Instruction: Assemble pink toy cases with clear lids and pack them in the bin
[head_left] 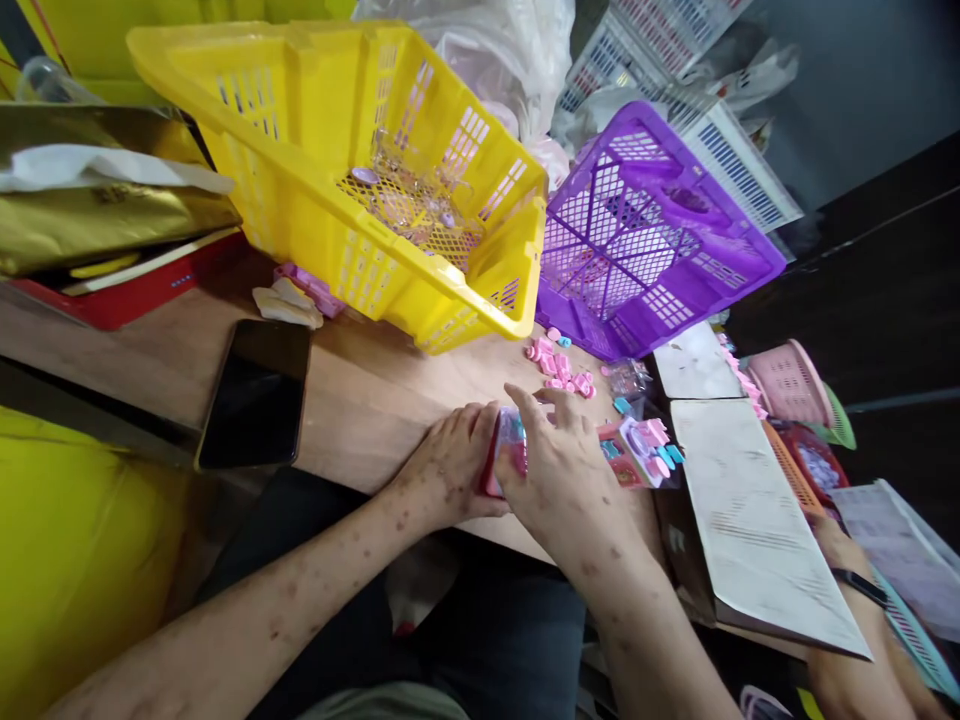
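My left hand (452, 462) is closed around the side of a small red-edged box (511, 428) with a clear front and pink and blue pieces showing in it, held near the table's front edge. Over the box's right side lies my right hand (570, 475), its fingers bent and apart, the thumb side against the box. My hands hide much of the box. Just past my right hand are several small pink toy pieces (559, 362) loose on the table. To its right sits another tray of pink, blue and lilac toy pieces (645, 450).
A yellow basket (337, 215) holding clear plastic pieces and a tilted purple basket (660, 240) stand behind. A phone (255, 395) lies at left. At right are a white-flapped cardboard box (757, 510), a pink basket (791, 385) and another person's arm (855, 610) with a dark wristband.
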